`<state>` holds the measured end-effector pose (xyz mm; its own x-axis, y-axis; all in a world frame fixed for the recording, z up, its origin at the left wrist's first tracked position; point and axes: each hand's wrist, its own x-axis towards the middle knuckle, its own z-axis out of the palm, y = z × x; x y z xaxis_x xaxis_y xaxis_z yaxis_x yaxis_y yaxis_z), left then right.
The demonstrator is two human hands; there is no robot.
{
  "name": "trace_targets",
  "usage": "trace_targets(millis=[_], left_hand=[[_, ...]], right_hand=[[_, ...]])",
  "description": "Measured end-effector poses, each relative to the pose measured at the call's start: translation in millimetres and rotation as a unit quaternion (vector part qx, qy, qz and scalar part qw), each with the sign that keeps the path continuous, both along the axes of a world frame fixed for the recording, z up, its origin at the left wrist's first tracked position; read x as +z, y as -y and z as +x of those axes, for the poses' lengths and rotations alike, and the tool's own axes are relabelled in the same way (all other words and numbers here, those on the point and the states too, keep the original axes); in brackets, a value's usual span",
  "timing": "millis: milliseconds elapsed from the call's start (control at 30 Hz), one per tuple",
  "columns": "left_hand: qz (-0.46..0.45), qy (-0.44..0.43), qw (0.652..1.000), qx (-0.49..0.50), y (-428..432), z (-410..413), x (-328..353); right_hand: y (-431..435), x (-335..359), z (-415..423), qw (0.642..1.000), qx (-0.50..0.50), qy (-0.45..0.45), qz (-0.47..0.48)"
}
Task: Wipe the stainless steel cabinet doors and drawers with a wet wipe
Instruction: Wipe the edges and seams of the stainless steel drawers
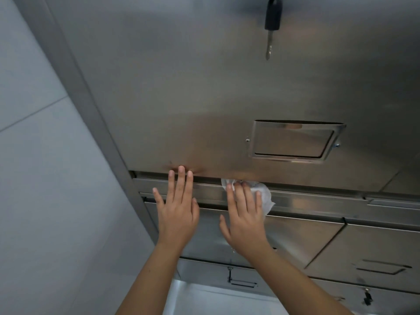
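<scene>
A tall stainless steel cabinet door (204,87) fills the upper view, with a recessed handle (293,140) at its lower right. My left hand (177,212) lies flat with fingers spread, fingertips touching the door's bottom edge. My right hand (244,219) presses a crumpled white wet wipe (264,196) against the steel rail (318,203) just under the door. Below the rail are steel drawers (306,239), partly hidden by my hands and forearms.
A black-headed key (272,21) hangs from a lock at the top of the door. A pale tiled wall (45,178) runs along the left beside the cabinet frame (91,105). Lower drawers have recessed handles (381,267) and another small key (367,297).
</scene>
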<state>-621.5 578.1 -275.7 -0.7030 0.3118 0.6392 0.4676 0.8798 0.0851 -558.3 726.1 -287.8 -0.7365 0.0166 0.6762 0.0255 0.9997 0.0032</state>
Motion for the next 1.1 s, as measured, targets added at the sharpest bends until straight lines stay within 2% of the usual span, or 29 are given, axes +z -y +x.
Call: trace_targets(millis=[167, 333, 467, 700, 833, 1100], left_hand=[[-0.016, -0.008, 1.0, 0.018, 28, -13, 3], [-0.024, -0.025, 0.999, 0.032, 53, -24, 10], [-0.005, -0.004, 0.998, 0.065, 73, -30, 17], [-0.039, 0.006, 0.993, 0.111, 110, -41, 26], [-0.075, -0.015, 0.993, 0.086, 123, -42, 22], [-0.085, 0.006, 0.991, 0.098, 125, -43, 22]], right_hand=[[31, 0, -17, 0.999, 0.007, 0.047, 0.011], [58, 4, -30, 0.998, 0.016, 0.057, 0.037], [81, 10, -42, 0.996, 0.029, 0.071, 0.045], [118, 14, -63, 0.993, 0.05, 0.092, 0.052], [134, 13, -74, 0.993, 0.066, 0.086, 0.053], [159, 15, -95, 0.989, 0.134, 0.058, 0.035]])
